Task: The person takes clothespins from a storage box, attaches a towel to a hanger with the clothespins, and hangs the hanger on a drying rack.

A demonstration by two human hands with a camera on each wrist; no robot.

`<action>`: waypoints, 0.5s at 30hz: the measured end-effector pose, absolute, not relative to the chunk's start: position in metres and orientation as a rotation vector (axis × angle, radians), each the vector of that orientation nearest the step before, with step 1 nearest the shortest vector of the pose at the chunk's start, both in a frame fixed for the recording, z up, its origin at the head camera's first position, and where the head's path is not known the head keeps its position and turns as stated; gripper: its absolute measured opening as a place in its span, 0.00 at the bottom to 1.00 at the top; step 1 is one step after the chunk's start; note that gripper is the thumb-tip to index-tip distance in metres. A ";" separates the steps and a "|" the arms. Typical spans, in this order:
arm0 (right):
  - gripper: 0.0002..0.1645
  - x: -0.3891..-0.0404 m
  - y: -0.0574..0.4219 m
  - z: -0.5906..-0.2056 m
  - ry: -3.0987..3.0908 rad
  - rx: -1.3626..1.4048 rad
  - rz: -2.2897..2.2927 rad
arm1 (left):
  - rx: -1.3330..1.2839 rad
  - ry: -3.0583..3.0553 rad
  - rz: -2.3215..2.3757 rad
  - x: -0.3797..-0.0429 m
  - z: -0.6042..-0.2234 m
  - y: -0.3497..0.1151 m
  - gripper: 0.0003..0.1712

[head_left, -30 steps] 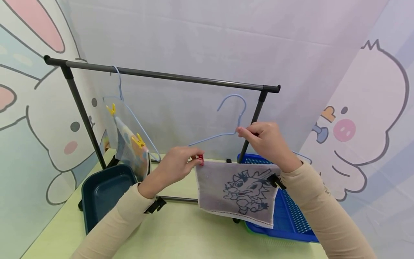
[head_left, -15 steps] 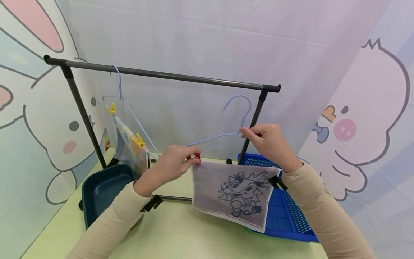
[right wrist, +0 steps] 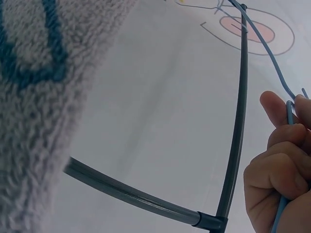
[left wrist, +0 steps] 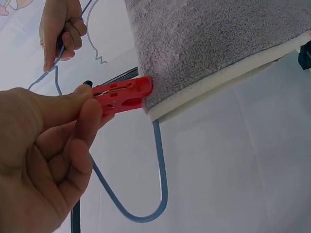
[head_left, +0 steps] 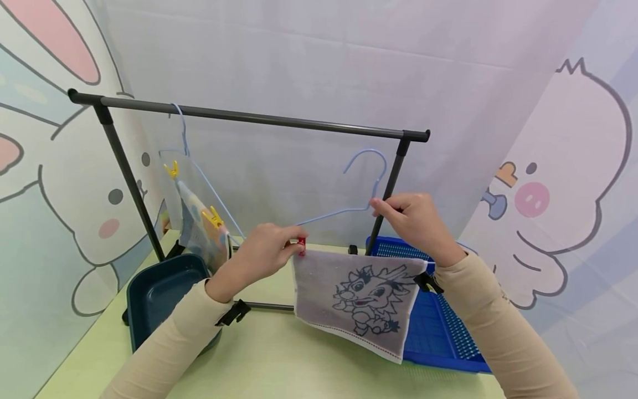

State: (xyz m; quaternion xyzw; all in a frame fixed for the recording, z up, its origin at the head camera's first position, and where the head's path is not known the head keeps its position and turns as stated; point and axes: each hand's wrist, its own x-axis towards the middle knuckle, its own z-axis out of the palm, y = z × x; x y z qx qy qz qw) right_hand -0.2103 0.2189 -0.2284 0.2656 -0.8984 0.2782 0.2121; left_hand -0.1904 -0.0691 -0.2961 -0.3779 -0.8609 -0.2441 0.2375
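My left hand (head_left: pixel 261 252) pinches a red clothespin (left wrist: pixel 124 94) between thumb and fingers. The clothespin bites the upper left corner of a small grey towel (head_left: pixel 366 305) with a cartoon dragon on it. A light blue wire hanger (head_left: pixel 339 213) is gripped at the base of its hook by my right hand (head_left: pixel 416 224), clear of the rack's bar. The towel hangs along the hanger's lower wire. In the left wrist view, the hanger's rounded end sticks out past the clipped corner. My right forearm hides the towel's upper right corner in part.
A dark rack (head_left: pixel 259 118) spans the table (head_left: pixel 269 354). At its left, another blue hanger (head_left: pixel 185 130) carries a colourful towel (head_left: pixel 199 221) with yellow clothespins (head_left: pixel 213 216). A dark teal tray (head_left: pixel 164 293) stands left, a blue basket (head_left: pixel 433 332) right.
My left hand has shifted slightly left with the clothespin and the towel's corner. The right hand and the hanger's hook have moved a little to the right.
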 end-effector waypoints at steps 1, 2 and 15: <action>0.22 -0.210 0.219 -0.228 -2.498 0.734 0.775 | -1.024 -2.354 -0.678 -0.190 -0.296 -0.069 0.06; 0.22 -0.210 0.219 -0.228 -2.500 0.731 0.776 | -1.013 -2.347 -0.688 -0.190 -0.296 -0.069 0.05; 0.21 -0.207 0.219 -0.232 -2.482 0.769 0.778 | -1.020 -2.390 -0.663 -0.189 -0.298 -0.069 0.06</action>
